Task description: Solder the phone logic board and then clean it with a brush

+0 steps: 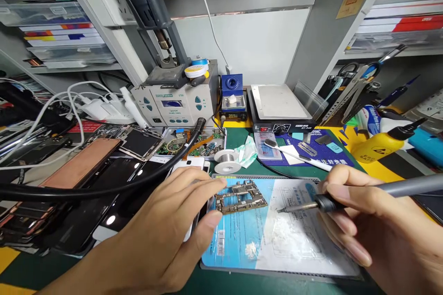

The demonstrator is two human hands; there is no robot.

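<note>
I see the left hand (pixel 162 235) pinning the circuit board (pixel 241 196) against the blue work mat (pixel 242 239), thumb and forefinger pinched at its left edge so it cannot slide. The right hand (pixel 374 226) has its fingers closed round the soldering iron (pixel 346 196) in a pen grip, tip aimed at the board's right side and just short of it (contact is hard to judge from here). 1 solder spool (pixel 226 161) sits behind on the counter (pixel 34 272), within reach.
</note>
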